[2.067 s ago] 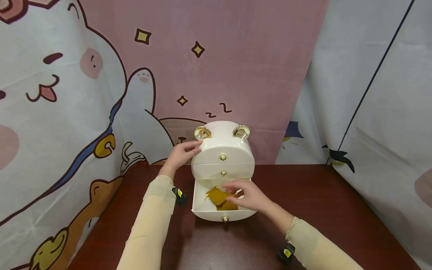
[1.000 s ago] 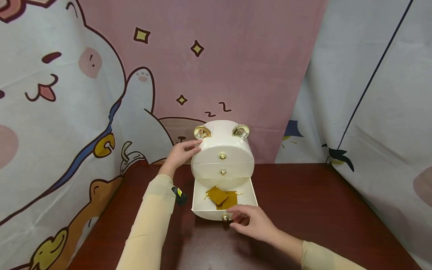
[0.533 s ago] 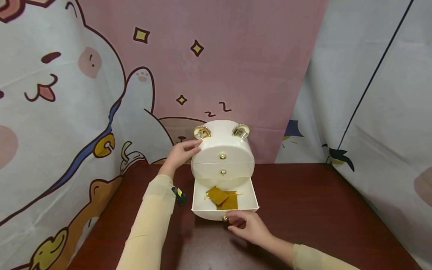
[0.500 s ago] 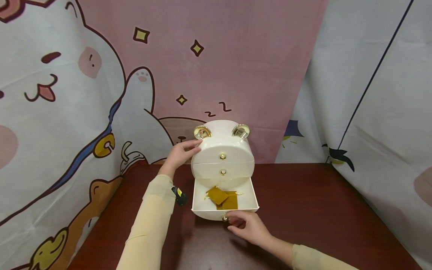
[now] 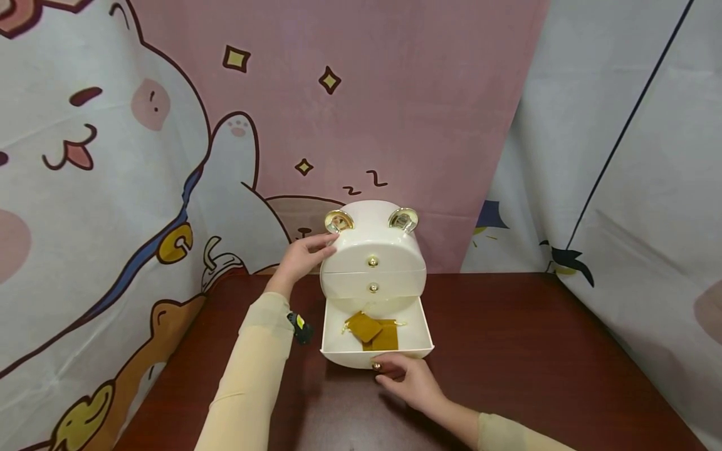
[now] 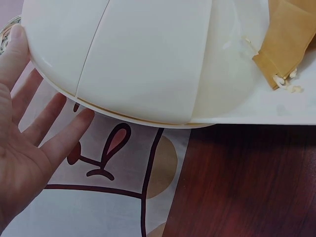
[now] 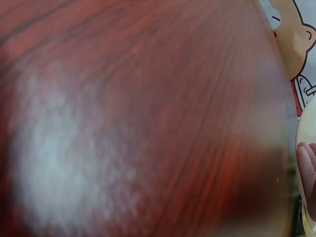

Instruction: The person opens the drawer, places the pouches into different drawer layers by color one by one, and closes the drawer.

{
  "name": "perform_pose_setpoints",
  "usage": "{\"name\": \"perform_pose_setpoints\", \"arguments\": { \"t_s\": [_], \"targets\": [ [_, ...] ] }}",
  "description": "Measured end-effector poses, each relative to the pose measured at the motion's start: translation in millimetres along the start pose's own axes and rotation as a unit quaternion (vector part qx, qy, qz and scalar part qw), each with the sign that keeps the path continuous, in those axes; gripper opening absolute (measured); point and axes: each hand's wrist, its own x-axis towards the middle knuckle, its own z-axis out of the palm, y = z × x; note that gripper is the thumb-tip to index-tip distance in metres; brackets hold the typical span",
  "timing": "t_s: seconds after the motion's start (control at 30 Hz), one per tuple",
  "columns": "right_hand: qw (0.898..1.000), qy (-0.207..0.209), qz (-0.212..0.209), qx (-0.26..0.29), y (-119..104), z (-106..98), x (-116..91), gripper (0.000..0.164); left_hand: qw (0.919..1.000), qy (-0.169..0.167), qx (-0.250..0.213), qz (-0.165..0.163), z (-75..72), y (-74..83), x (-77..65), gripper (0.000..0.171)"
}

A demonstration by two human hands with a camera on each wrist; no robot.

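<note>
A cream drawer box [image 5: 344, 260] with gold ears and small gold knobs stands on the table. Its bottom drawer [image 5: 414, 319] is pulled out, holding two mustard-brown drawstring pouches [image 5: 363, 327], one partly over the other. My left hand [image 5: 299, 260] rests against the box's upper left side; in the left wrist view that hand [image 6: 29, 153] has its fingers spread along the box edge. At the drawer front, my right hand [image 5: 412, 382] has its index finger by the gold knob [image 5: 376, 366], the thumb slightly below. Only its fingertips [image 7: 308, 173] show at the right wrist view's edge.
The dark red-brown table [image 5: 507, 351] extends on both sides of the box. Close behind it hangs a pink and white cartoon cloth [image 5: 423, 113]. A pale cloth [image 5: 632, 156] hangs along the right side.
My right hand has left the pouches, come down to the drawer front and shifted slightly left to the knob. The left hand, drawer and pouches have kept their places.
</note>
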Motion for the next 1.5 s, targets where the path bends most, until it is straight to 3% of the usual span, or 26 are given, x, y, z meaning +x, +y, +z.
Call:
{"name": "perform_pose_setpoints", "arguments": {
  "t_s": [0.43,0.63,0.93,1.17,1.5],
  "targets": [
    [0.998,0.065,-0.010,-0.022,9,2,11,0.028,1.0000,-0.001,0.000,-0.001,-0.3,-1.1,0.8,0.047],
    [0.996,0.086,0.009,-0.026,19,2,22,0.026,1.0000,0.000,-0.006,-0.001,0.1,-1.7,1.0,0.045],
    [0.994,0.098,0.022,-0.047,28,3,41,0.026,0.9990,0.003,0.036,0.025,-0.8,-1.4,1.7,0.045],
    [0.992,0.096,0.068,-0.043,35,4,56,0.026,0.9989,0.004,0.041,0.023,-2.5,-1.0,2.0,0.044],
    [0.992,0.095,0.076,-0.038,47,4,70,0.024,0.9989,0.001,0.040,0.023,-1.8,-0.4,0.8,0.045]
  ]
}}
